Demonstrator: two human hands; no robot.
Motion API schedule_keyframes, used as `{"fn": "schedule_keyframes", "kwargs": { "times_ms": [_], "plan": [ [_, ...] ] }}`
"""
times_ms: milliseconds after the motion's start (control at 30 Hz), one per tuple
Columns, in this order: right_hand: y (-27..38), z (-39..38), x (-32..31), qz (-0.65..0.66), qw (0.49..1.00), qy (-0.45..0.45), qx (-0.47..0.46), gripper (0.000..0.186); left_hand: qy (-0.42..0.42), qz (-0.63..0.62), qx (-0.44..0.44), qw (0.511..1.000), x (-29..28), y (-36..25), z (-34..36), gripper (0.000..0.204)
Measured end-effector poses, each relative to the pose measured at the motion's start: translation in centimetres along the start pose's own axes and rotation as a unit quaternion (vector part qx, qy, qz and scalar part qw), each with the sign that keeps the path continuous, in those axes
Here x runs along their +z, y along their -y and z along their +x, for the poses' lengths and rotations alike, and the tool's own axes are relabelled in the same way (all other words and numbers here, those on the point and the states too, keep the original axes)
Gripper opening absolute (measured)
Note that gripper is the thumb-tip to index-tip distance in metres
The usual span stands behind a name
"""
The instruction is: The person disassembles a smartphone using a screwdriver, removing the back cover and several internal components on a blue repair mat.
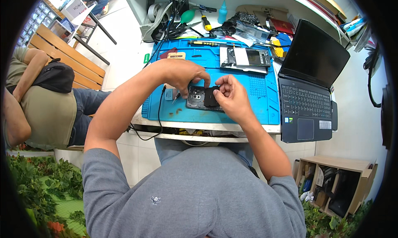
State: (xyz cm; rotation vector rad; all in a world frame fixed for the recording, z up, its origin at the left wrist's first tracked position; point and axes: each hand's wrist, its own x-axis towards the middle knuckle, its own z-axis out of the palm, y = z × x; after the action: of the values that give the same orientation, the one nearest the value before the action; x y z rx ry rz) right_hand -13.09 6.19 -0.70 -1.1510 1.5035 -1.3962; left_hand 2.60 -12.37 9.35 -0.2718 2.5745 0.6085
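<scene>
An opened phone (pixel 195 100) with a dark body and a camera cluster lies on the blue work mat (pixel 166 109). My left hand (pixel 186 75) arches over its upper left corner, thumb at the left edge and a finger at the top edge. With thumb and fingertips pinched, my right hand (pixel 232 96) holds a thin black flat piece (pixel 211 97) over the right part of the phone. This piece hides what lies under it. Beside my left thumb are a small pointed tool (pixel 176 96) and a little blue-grey box (pixel 168 94).
Another disassembled phone (pixel 257 57) rests on a white box behind my right hand. An open laptop (pixel 306 101) stands at the right. A black cable (pixel 160 118) crosses the mat's left side. Tools, including a yellow screwdriver (pixel 206 23), crowd the back. A person (pixel 45 101) sits at the left.
</scene>
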Motion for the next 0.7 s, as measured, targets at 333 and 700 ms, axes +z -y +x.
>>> {"fn": "schedule_keyframes", "kwargs": {
  "times_ms": [333,700],
  "plan": [
    [-0.4,-0.6,0.3,-0.009,1.0,-0.013,-0.024,0.021,0.089,0.068,0.008,0.994,-1.7,-1.0,2.7,0.071],
    [0.3,-0.7,0.8,0.069,0.996,0.003,0.05,0.039,0.141,0.068,-0.008,0.988,-2.3,-1.5,4.0,0.07]
  ]
}}
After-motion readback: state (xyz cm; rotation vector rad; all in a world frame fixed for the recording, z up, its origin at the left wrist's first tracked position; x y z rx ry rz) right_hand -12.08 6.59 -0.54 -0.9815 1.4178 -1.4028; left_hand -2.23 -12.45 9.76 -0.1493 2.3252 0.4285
